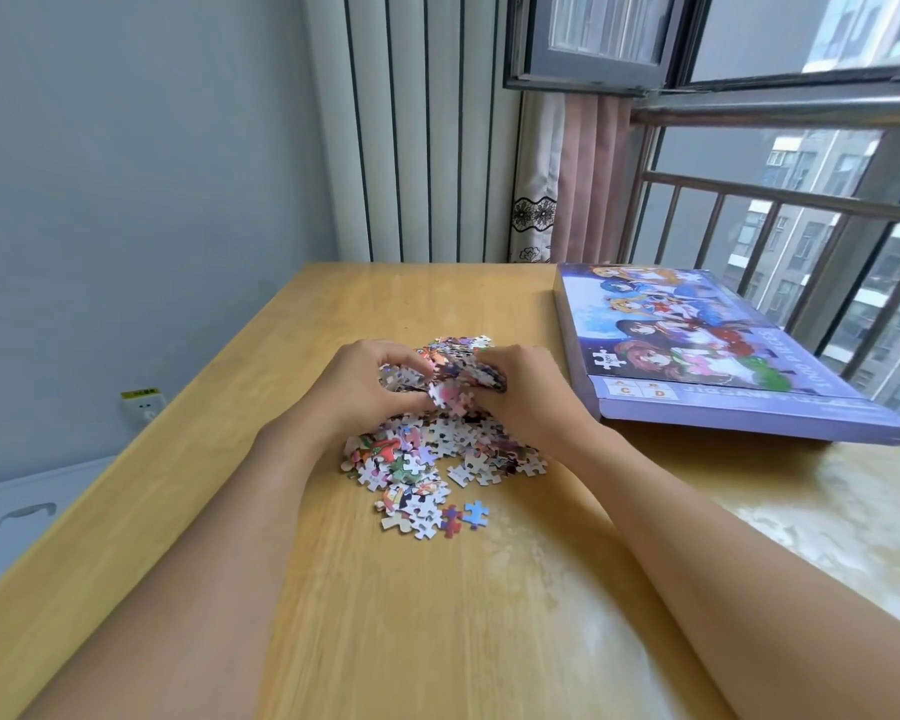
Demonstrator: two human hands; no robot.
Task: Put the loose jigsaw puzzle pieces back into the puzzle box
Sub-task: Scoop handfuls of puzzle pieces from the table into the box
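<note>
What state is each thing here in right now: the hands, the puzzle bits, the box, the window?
Left hand: fingers curled round a clump of pieces.
Right hand: fingers curled round the same clump.
Puzzle pieces: loose, heaped on the table, a few strays nearer the person.
Puzzle box: lid on, lying flat to the right, apart from the heap.
Window: swung open.

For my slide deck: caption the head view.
Both hands gather puzzle pieces from the table, closed box beside.
</note>
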